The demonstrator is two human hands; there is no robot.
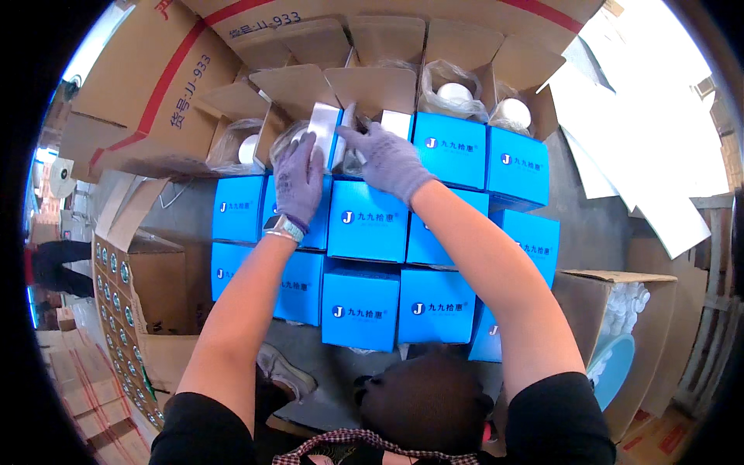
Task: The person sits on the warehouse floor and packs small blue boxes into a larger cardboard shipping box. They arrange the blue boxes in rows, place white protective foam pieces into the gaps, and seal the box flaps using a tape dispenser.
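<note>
Both my hands wear pale grey-purple gloves and work at the open tops of blue cardboard boxes in the middle row. My left hand [299, 180], fingers stretched out, lies against a raised flap [322, 128] that is white inside and blue outside. My right hand [391, 161] reaches across from the right, its fingers extended to the same flap's other side; its thumb is partly hidden. Under the fingers, a clear plastic bag [350, 159] shows in an open box. Closed blue boxes [366, 221] stand in rows just below my hands.
A large brown carton [155, 93] borders the far side. White round items [455, 94] sit bagged in open boxes. At right stands a carton of white parts [624, 310] with a blue bowl [612, 370]. White sheets [620, 147] lie beyond. A dark rounded object [426, 399] sits nearby.
</note>
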